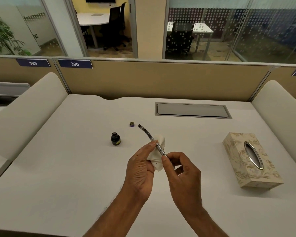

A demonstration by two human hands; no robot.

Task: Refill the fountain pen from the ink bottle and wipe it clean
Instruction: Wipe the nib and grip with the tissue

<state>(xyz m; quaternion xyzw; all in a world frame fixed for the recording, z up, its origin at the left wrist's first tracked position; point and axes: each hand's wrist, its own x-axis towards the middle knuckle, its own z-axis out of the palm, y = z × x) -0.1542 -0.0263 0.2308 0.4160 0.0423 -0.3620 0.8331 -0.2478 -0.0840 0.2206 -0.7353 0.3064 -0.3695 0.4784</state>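
I hold a slim fountain pen (148,134) over the middle of the white desk (58,168), its dark nib end pointing up and to the far left. My right hand (181,170) pinches the pen's near end between thumb and fingers. My left hand (141,166) grips a crumpled white tissue (158,142) wrapped around the pen's middle, thumb pressing on the barrel. An uncapped dark ink bottle (115,139) stands upright on the desk to the left of the pen. Its small cap (131,124) lies beyond it, near the pen's tip.
A patterned beige tissue box (236,161) with an oval metal-rimmed slot lies at the right. A grey cable hatch (192,110) is set into the desk's far side. Tan partition panels close off the back, and padded white dividers flank both sides.
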